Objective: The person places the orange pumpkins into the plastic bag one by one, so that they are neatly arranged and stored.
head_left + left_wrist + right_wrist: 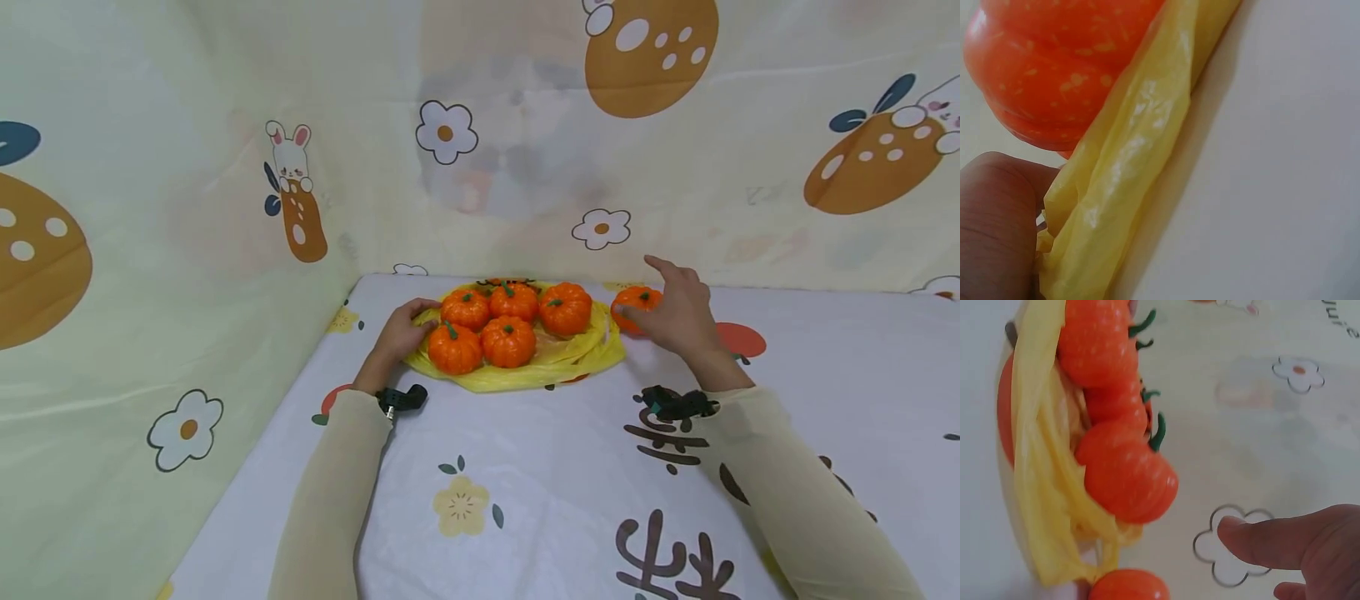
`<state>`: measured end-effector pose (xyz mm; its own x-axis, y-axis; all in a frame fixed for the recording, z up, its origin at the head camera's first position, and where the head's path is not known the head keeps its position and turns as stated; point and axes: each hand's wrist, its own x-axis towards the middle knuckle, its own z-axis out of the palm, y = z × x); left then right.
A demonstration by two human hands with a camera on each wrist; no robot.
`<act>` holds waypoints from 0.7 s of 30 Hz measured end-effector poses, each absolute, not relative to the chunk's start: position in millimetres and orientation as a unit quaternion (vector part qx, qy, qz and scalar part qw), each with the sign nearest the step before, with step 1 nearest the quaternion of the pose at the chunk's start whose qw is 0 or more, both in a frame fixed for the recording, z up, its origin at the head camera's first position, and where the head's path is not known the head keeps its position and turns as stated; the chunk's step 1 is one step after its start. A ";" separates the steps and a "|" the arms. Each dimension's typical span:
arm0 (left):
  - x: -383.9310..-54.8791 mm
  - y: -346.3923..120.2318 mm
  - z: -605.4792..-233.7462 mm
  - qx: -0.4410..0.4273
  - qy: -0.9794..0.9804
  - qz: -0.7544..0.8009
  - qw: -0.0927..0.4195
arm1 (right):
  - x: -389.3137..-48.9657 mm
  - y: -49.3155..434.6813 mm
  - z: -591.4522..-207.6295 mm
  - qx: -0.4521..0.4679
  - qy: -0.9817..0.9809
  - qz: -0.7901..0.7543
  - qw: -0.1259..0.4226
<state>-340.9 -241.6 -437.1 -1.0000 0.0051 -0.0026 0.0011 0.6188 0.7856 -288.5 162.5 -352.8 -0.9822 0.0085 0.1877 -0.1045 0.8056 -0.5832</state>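
Several small orange toy pumpkins (508, 342) with green stems lie together on a spread yellow plastic bag (480, 380). My left hand (403, 332) pinches the bag's edge at its left end, beside the nearest pumpkin (453, 348). In the left wrist view the crumpled yellow plastic (1129, 150) runs up from the thumb (997, 219), below a pumpkin (1060, 69). To the right of the bag, one separate pumpkin (636, 298) sits by my right hand (678, 312). That hand's thumb and fingers are spread, the thumb overlapping this pumpkin in the head view.
A white patterned cloth (540, 467) covers the table. Pale printed sheets (517, 167) hang as walls at the back and left, close behind the pumpkins. Dark straps with small devices sit on both wrists.
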 end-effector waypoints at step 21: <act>-340.0 -241.1 -434.0 -0.014 0.897 0.442 0.015 | -319.7 188.7 -403.4 -0.028 -0.929 0.367 -0.031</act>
